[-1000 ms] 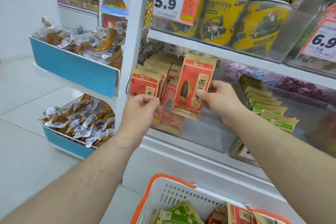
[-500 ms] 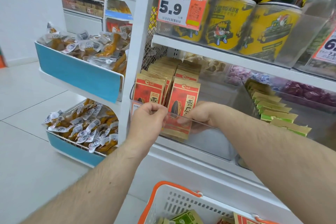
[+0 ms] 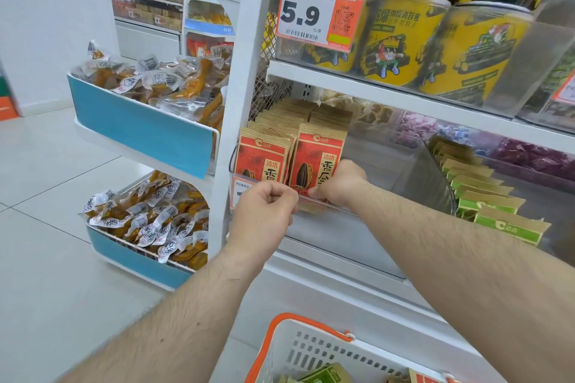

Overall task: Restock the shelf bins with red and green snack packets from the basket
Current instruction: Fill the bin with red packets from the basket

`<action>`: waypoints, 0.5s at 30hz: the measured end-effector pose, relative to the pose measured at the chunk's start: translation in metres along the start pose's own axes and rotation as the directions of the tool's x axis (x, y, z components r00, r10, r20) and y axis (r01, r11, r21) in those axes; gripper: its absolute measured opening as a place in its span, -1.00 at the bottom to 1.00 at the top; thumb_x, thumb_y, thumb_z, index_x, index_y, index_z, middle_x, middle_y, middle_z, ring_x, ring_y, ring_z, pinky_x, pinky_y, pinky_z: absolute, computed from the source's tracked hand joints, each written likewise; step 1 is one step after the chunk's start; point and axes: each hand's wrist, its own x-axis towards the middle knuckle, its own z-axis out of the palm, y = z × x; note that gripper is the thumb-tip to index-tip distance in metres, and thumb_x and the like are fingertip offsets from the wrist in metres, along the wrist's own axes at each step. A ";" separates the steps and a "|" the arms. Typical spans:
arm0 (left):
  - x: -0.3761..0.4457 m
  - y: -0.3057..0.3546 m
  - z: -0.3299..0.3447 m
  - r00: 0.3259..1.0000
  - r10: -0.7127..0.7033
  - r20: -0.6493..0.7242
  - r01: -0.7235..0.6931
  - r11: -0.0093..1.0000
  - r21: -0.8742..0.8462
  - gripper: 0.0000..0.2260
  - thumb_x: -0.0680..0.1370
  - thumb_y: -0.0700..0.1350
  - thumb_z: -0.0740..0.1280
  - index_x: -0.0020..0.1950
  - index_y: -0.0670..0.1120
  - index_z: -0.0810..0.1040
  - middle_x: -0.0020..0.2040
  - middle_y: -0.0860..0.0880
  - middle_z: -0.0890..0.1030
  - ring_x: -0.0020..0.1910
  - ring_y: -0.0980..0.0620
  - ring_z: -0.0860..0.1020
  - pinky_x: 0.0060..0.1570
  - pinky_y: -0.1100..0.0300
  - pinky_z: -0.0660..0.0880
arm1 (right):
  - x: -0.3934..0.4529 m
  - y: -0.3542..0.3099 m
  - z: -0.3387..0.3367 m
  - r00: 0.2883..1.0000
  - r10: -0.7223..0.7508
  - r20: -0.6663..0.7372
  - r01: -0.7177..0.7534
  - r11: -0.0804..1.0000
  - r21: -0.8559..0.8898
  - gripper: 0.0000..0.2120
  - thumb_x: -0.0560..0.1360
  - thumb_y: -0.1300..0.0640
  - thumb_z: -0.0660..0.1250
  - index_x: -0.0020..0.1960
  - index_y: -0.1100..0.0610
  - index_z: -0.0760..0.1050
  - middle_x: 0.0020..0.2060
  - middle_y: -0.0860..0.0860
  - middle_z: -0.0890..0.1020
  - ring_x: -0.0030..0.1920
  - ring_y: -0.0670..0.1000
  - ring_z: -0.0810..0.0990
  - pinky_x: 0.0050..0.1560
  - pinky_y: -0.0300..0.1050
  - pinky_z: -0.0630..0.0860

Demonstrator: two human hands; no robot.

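Two rows of red snack packets stand in a clear shelf bin. My right hand reaches over the bin's front wall and grips the lower part of the front red packet of the right row, which stands upright. My left hand is curled at the bin's front rim, fingers pinching the rim. Green snack packets stand in a row in the neighbouring clear bin to the right. The white basket with orange handles sits below, holding a green packet and a red packet.
Yellow cans and a 5.9 price tag fill the shelf above. Left of the white shelf post, two blue-fronted trays hold clear-wrapped snacks. Purple packets lie at the shelf's back. White tiled floor spreads left.
My right hand has lowered the red packet from above the bin down into the front of the right row. My left hand stayed at the bin's front rim.
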 end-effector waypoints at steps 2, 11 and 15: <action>-0.001 0.000 0.001 1.000 0.008 0.007 -0.008 1.000 0.008 -0.89 0.53 -0.21 0.33 -0.18 -0.08 0.60 -0.29 -0.01 0.62 -0.33 0.08 0.55 -0.22 0.17 0.53 | 0.006 0.001 0.004 0.999 0.024 0.029 -0.024 1.000 0.004 -0.56 0.28 -0.03 0.63 0.09 0.04 0.58 -0.06 -0.03 0.68 -0.05 0.02 0.64 -0.01 -0.13 0.55; -0.005 0.001 0.008 0.999 0.022 0.034 -0.024 0.999 0.033 -0.91 0.54 -0.20 0.33 -0.13 -0.09 0.61 -0.28 -0.02 0.61 -0.35 0.12 0.52 -0.35 0.36 0.46 | 0.025 0.010 0.017 0.979 -0.008 0.206 -0.005 0.998 0.065 -0.59 0.31 0.24 0.50 0.15 0.12 0.54 -0.04 0.08 0.70 -0.09 0.07 0.71 -0.09 0.06 0.69; -0.006 0.002 0.008 0.999 0.025 0.045 -0.028 0.998 0.058 -0.91 0.55 -0.18 0.33 -0.13 -0.08 0.61 -0.28 0.00 0.62 -0.34 0.13 0.53 -0.34 0.38 0.47 | 0.018 0.010 0.013 0.973 -0.021 0.229 0.007 0.998 0.064 -0.51 0.24 0.29 0.50 0.15 0.11 0.56 -0.05 0.05 0.70 -0.07 0.05 0.70 -0.11 0.03 0.69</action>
